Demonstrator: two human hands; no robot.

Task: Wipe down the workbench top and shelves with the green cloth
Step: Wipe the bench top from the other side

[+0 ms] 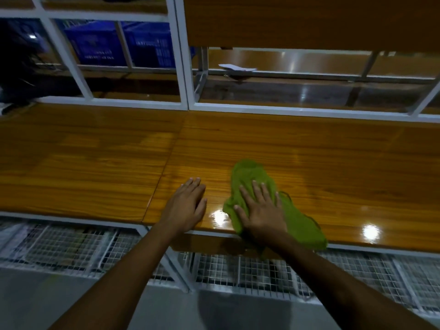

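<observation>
Head view: right hand (260,208) pressed flat, fingers spread, on the green cloth (248,172) at the front edge of the bench (95,163), left hand (188,206) flat alongside; I'd sweep long, overlapping strokes.

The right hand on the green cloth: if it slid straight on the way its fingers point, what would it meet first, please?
Probably the white rail at the back edge of the bench top; the right hand, flat on the green cloth, has only bare wood ahead until there.
</observation>
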